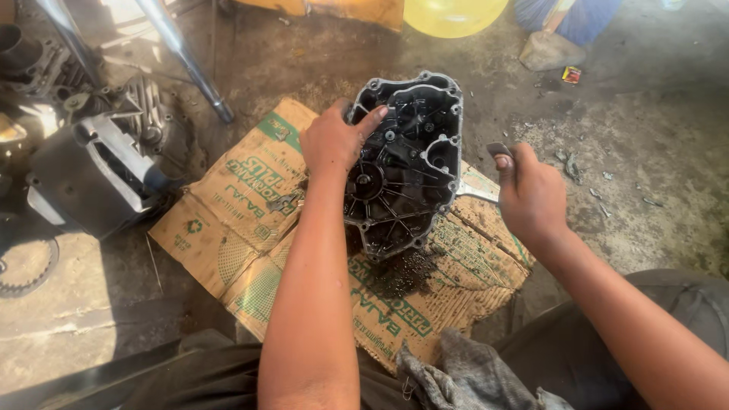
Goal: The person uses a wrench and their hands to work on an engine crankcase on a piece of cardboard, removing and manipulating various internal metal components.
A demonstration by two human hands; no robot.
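Head view, looking down at a workshop floor [668, 175] of stained, gritty concrete. A flattened cardboard sheet [250, 220] with green print lies on it, oil-darkened near its middle.

The engine cover [402, 163], a cast metal casing with a pale bolt-hole rim and a black, oily ribbed inside, rests on the cardboard, open side up and tilted a little toward the far edge. A patch of dark oily sludge [399, 273] spreads on the cardboard just below its near rim.

Left hand [334, 140] lies on the cover's left rim, fingers curled over the edge, index finger stretched across onto the inner face; it grips the casting. Right hand [531, 193] is closed around a flat metal tool [477, 190], thumb pressed on its upper end; the tool's pale blade points left and touches the cover's right rim. The hands sit well apart, one on each side of the cover.

A grey rag [463, 376] lies crumpled at the cardboard's near edge, between the person's knees. Left of the cardboard stand a dark engine block [91, 175] and other grimy parts; a toothed sprocket [30, 273] lies flat on the floor nearby. A chrome tube [190, 61] slants in from above. A yellow rounded object [452, 15] sits at the top edge, with a stone [548, 52] beside it.
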